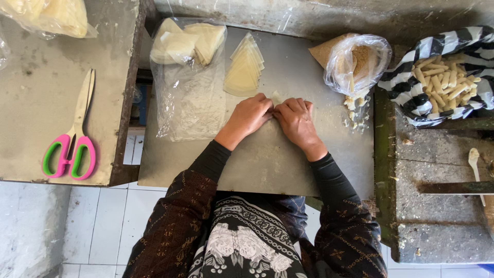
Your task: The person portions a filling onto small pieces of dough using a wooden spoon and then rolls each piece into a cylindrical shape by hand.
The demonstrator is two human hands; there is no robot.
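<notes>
Both hands meet knuckle to knuckle at mid-sheet. Left hand [249, 116] and right hand [295, 121] are curled palm-down, fingertips pressed together over a small pale wrapper piece [276, 96], only a sliver of which peeks out just beyond the fingers. Fingers closed on it in a pinch, it seems; whatever else lies under the palms is hidden.

Work happens on a bare metal sheet [267, 159], flat and smooth, likely chosen so thin dough does not snag.

Just beyond the fingertips: a fanned stack of triangular wrappers [245, 69], points away, within easy reach of either hand. Beyond and to the left-hand side, a clear plastic bag [188, 82] with more folded wrappers, kept covered, probably against drying.

To the right-hand side: an open bag of brownish crumbs [360, 62] with pale bits spilled below it. Farther right, a striped cloth [437, 77] cradling finished pale rolls [445, 82], set well apart from the working spot.

Far off to the left, pink-and-green scissors [69, 139] lie on a separate table, untouched. A pale spoon [474, 159] rests far right.
</notes>
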